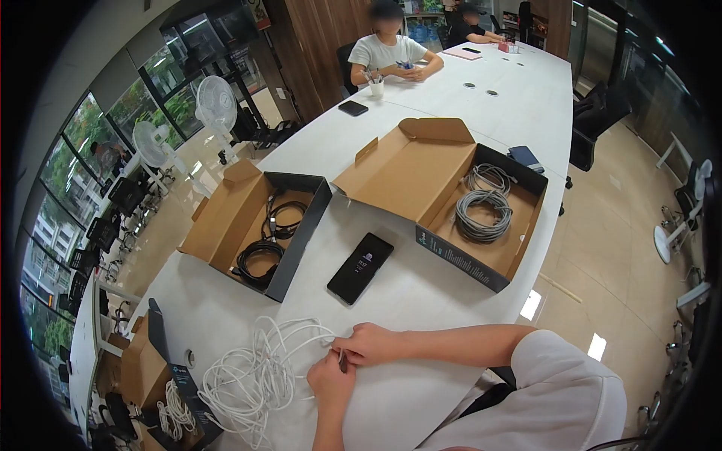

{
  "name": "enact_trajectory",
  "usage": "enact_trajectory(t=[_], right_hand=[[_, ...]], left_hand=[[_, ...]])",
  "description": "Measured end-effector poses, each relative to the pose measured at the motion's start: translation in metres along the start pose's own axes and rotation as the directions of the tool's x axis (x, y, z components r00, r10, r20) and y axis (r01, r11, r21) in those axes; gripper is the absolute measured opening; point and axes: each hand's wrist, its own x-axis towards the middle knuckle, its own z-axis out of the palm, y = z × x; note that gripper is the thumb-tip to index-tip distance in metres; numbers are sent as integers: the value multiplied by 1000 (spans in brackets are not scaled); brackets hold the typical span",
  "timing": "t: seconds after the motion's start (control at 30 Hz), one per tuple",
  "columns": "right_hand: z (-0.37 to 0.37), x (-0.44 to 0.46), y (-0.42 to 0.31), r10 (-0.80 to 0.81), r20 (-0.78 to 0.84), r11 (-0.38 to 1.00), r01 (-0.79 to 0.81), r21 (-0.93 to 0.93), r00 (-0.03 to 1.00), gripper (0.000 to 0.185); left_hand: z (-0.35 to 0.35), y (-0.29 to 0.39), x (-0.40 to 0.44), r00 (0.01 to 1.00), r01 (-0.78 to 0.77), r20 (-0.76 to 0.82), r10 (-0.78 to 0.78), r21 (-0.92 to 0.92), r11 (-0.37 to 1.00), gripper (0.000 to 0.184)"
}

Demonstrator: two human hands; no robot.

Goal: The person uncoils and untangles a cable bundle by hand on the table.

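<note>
White cable (226, 374), seemingly light, flexible and snag-prone, is pinched between the closed left hand (331, 380) and right hand (367, 343) beside its loose tangle on the desk (444, 308), best lifted by gathered loops.

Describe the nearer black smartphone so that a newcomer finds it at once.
On the white table, an open cardboard box holds gray coiled cables. Beside it lies the black smartphone. Its screen shows the time; the farther black phone is dark.

A long white surface (526, 101) stands on a glossy beige floor (605, 207); beyond are 2 fans (216, 105), dark-framed windows (79, 135) and brown wood panelling (312, 56).
</note>
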Motion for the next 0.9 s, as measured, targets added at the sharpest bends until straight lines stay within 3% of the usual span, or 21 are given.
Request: enact_trajectory(t=[0.53, 0.9], right_hand=[[1, 1, -2, -8, 27, 1000, 9, -30, 1000, 29], [-1, 2, -1, 13, 45, 1000, -13, 2, 999, 26]], left_hand=[[4, -1, -1, 999, 29, 17, -29, 8, 1000, 25], [6, -2, -2, 1000, 7, -15, -7, 13, 1000, 19]])
